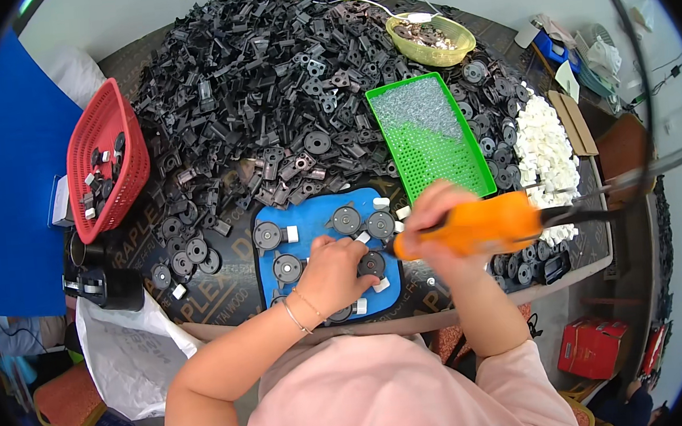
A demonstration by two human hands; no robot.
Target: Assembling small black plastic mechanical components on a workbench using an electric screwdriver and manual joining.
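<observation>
we see right hand (438, 212) wrapped tight around orange power screwdriver (480, 229), tip pointing left, down at black round disc (372, 264) on blue mat (273, 219). left hand (332, 275) rests on mat, grip narrow, fingers pinching that disc. more discs with white clips sit on mat. behind mat: big heap of black plastic parts (265, 82), green tray (432, 136), yellow bowl (431, 39). red basket (105, 156) at left counter edge, white pieces pile (546, 150) at right.

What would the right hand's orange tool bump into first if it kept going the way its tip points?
Probably the round black plastic disc on the blue jig plate, right at the tip of the orange electric screwdriver in the right hand. The left hand rests beside it; depth is unclear.
</observation>
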